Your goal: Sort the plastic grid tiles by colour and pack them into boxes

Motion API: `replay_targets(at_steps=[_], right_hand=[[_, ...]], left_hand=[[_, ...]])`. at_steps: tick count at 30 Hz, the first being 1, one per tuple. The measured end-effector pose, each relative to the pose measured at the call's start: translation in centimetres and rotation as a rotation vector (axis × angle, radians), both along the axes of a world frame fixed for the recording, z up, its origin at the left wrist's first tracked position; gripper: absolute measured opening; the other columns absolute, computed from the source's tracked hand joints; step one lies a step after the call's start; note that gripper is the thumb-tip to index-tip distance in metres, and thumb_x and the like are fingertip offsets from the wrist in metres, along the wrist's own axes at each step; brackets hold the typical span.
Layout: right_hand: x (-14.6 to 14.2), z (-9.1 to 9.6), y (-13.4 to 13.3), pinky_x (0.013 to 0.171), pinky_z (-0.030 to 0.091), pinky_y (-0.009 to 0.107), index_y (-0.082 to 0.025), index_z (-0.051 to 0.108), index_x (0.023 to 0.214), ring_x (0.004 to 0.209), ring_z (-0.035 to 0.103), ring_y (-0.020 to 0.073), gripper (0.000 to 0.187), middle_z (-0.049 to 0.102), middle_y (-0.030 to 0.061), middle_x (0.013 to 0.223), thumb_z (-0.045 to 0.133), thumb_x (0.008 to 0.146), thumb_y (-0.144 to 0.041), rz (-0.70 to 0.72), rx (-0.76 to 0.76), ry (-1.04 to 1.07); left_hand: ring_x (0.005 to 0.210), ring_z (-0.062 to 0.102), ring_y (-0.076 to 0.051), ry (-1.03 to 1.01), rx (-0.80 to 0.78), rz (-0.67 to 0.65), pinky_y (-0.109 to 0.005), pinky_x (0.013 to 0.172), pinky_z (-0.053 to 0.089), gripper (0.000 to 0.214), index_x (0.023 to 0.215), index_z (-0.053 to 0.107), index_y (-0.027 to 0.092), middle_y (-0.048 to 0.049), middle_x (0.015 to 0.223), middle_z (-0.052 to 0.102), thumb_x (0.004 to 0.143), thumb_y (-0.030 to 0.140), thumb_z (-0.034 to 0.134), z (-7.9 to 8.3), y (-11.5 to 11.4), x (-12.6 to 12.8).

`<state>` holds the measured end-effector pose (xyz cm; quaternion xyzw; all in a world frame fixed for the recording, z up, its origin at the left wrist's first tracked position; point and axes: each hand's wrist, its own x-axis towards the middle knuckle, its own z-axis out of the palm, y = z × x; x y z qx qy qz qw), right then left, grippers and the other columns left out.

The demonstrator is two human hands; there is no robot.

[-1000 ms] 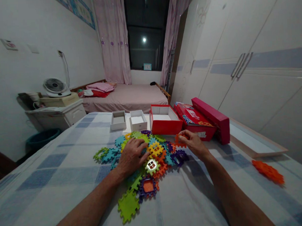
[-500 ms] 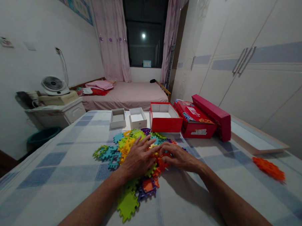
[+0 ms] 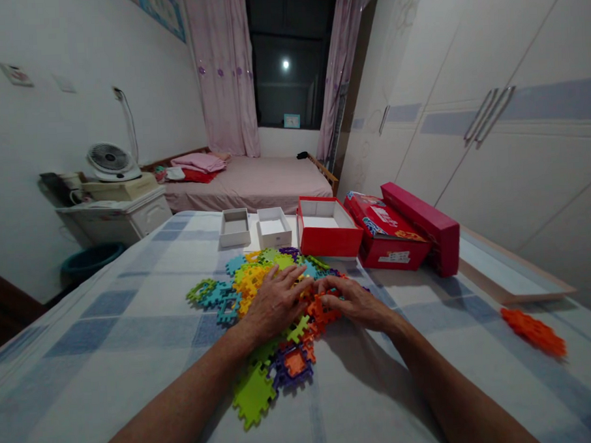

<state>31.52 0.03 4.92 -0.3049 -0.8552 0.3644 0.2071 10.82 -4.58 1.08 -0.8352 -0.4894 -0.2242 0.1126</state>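
Note:
A heap of toothed plastic building pieces (image 3: 252, 283) in yellow, green, teal, orange and purple lies on the checked cloth. My left hand (image 3: 278, 302) rests over the middle of the heap with its fingers spread and covers part of it. Close beside it, my right hand (image 3: 355, 302) bends its fingers and thumb around an orange toothed piece (image 3: 323, 315) at the heap's right side. Toward me lie a flat green piece (image 3: 254, 394) and a purple frame piece (image 3: 281, 372) with an orange centre.
Two small white boxes (image 3: 235, 239) (image 3: 275, 239) and an open red box (image 3: 330, 242) stand behind the heap. Farther right are a red carton (image 3: 395, 255), a leaning long red lid (image 3: 450, 244), a shallow tray (image 3: 538, 298) and a separate orange piece (image 3: 533, 332).
The view has shifted slightly, moving the whole scene a little. My right hand has drawn slightly away from the left, showing more orange pieces. My left hand stays spread on the heap.

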Motion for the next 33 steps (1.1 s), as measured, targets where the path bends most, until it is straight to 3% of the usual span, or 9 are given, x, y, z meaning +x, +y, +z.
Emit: replay_targets(at_steps=[3,7,13,16,19,21,27,33], right_hand=[[0.0,-0.1,0.0,0.080,0.042,0.027,-0.019,0.055,0.085,0.087,0.055,0.0160,0.013,0.062,0.0010,0.091,0.049,0.086,-0.030,-0.007,-0.006,0.024],[-0.1,-0.5,0.0,0.089,0.042,0.033,-0.019,0.055,0.086,0.100,0.056,0.0187,0.010,0.063,0.0042,0.106,0.050,0.086,-0.028,0.036,-0.025,0.023],[-1.3,-2.6,-0.5,0.099,0.034,0.041,-0.019,0.057,0.083,0.117,0.045,0.0227,0.006,0.051,0.0090,0.130,0.056,0.084,-0.025,0.133,0.291,-0.054],[-1.5,-3.2,-0.3,0.096,0.036,0.040,-0.019,0.058,0.084,0.112,0.047,0.0220,0.007,0.054,0.0086,0.124,0.056,0.085,-0.026,0.114,0.332,-0.091],[-1.1,-3.4,0.1,0.092,0.038,0.038,-0.019,0.059,0.085,0.106,0.048,0.0206,0.008,0.056,0.0075,0.113,0.058,0.084,-0.028,0.100,0.327,-0.115],[-1.0,-3.4,0.3,0.093,0.037,0.038,-0.020,0.059,0.087,0.108,0.047,0.0208,0.008,0.054,0.0072,0.114,0.059,0.084,-0.028,0.096,0.329,-0.128],[-0.8,-2.4,0.0,0.081,0.037,0.033,-0.019,0.059,0.083,0.092,0.048,0.0179,0.007,0.055,0.0040,0.094,0.059,0.083,-0.026,0.026,0.308,-0.200],[1.0,-0.4,0.8,0.063,0.037,0.024,-0.018,0.055,0.088,0.069,0.047,0.0120,0.009,0.053,-0.0017,0.076,0.057,0.081,-0.023,-0.086,0.112,-0.092]], left_hand=[[0.104,0.057,-0.022,0.011,-0.042,-0.005,-0.050,0.100,0.032,0.030,0.118,0.054,0.022,-0.0073,0.110,0.065,0.090,0.028,0.046,0.1,0.0,0.2],[0.091,0.058,-0.022,0.045,-0.008,0.058,-0.048,0.095,0.036,0.021,0.104,0.061,0.021,-0.0061,0.095,0.066,0.090,0.025,0.046,0.2,0.0,0.2],[0.082,0.058,-0.021,0.007,0.072,0.199,-0.040,0.087,0.043,0.023,0.105,0.060,0.018,-0.0066,0.085,0.066,0.086,0.014,0.047,-0.1,0.5,-0.9],[0.089,0.058,-0.021,-0.062,0.100,0.172,-0.038,0.086,0.044,0.023,0.105,0.060,0.018,-0.0082,0.095,0.065,0.087,0.016,0.046,-0.1,0.6,-1.3],[0.108,0.053,-0.023,-0.051,0.058,0.034,-0.044,0.098,0.037,0.029,0.113,0.057,0.020,-0.0089,0.116,0.061,0.086,0.030,0.051,0.0,0.4,-1.1],[0.109,0.052,-0.024,-0.023,0.008,-0.005,-0.049,0.102,0.030,0.034,0.116,0.055,0.022,-0.0085,0.115,0.061,0.085,0.035,0.054,0.0,0.2,-0.8],[0.095,0.054,-0.023,-0.017,-0.025,0.071,-0.045,0.097,0.036,0.030,0.111,0.058,0.021,-0.0078,0.100,0.063,0.084,0.033,0.053,0.3,0.0,-0.5],[0.095,0.054,-0.024,-0.027,-0.007,0.196,-0.050,0.099,0.033,0.031,0.111,0.059,0.018,-0.0087,0.099,0.063,0.082,0.027,0.052,0.3,0.1,-1.1]])
